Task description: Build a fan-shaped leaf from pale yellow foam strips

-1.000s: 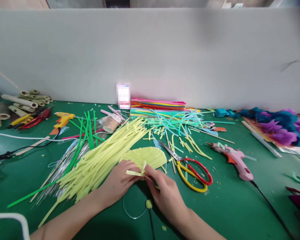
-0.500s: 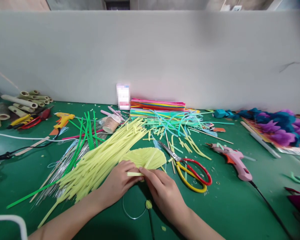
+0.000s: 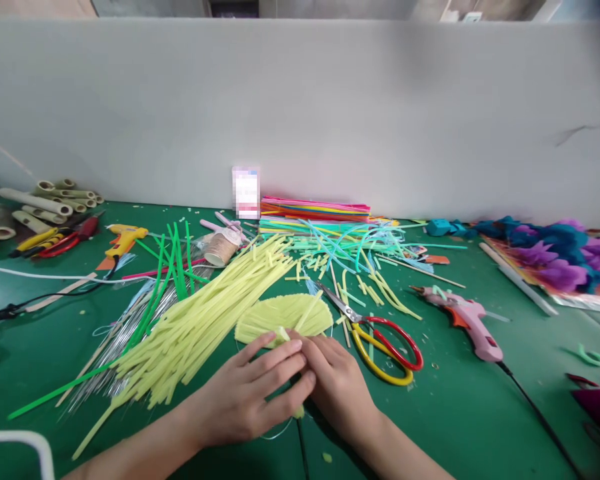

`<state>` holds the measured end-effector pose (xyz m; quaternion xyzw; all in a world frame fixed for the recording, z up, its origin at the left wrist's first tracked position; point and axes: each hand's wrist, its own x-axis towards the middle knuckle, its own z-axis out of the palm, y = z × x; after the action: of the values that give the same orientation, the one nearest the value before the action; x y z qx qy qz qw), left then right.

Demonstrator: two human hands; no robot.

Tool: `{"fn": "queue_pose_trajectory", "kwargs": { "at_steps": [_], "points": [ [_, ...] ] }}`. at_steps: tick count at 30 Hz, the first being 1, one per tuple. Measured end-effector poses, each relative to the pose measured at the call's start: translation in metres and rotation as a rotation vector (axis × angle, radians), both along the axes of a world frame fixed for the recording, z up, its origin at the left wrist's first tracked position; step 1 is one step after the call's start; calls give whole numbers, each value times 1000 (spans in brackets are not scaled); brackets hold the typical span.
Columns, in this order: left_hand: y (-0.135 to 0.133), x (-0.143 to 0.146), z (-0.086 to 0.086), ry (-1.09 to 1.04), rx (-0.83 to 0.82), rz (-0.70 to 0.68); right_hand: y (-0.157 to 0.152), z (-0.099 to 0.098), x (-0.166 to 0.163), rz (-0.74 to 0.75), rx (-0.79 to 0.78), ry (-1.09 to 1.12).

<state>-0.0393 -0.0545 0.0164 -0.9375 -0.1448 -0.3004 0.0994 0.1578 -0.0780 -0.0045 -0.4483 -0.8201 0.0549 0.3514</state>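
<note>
A yellow-green leaf-shaped piece (image 3: 263, 316) made of side-by-side pipe cleaners lies beyond my fingertips. Across it runs a lighter yellow-green pipe cleaner (image 3: 310, 312), whose near end bends up between my hands. My right hand (image 3: 337, 377) pinches this pipe cleaner close to the leaf's near edge. Meeting it from the left, my left hand (image 3: 257, 393) has its fingers reaching over the right fingertips, closed about the same short end; its thumb is hidden. Scissors (image 3: 353, 313) with one red and one yellow handle lie right of the leaf.
Left of the leaf lies a large bundle of yellow-green pipe cleaners (image 3: 200, 320). A pink glue gun (image 3: 473, 323) rests at the right, a yellow glue gun (image 3: 125, 240) at the left. Multicoloured pipe cleaners (image 3: 315, 210) and a phone (image 3: 246, 193) are by the partition (image 3: 300, 113).
My left hand has come over from the leaf's near edge to the right fingertips, its fingers now stretched across them. The short pipe cleaner end, which pointed left, now stands bent up.
</note>
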Motion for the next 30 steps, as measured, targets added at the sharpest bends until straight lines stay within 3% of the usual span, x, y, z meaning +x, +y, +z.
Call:
{"fn": "queue_pose_trajectory", "kwargs": {
  "at_steps": [11, 23, 30],
  "points": [
    [15, -13, 1, 99, 58, 232, 0, 0, -1, -40, 26, -47],
    [18, -16, -1, -38, -59, 271, 0, -1, -2, -104, 48, -143],
    [20, -13, 0, 56, -105, 270, 0, -3, -2, -133, 44, -155]
  ]
}}
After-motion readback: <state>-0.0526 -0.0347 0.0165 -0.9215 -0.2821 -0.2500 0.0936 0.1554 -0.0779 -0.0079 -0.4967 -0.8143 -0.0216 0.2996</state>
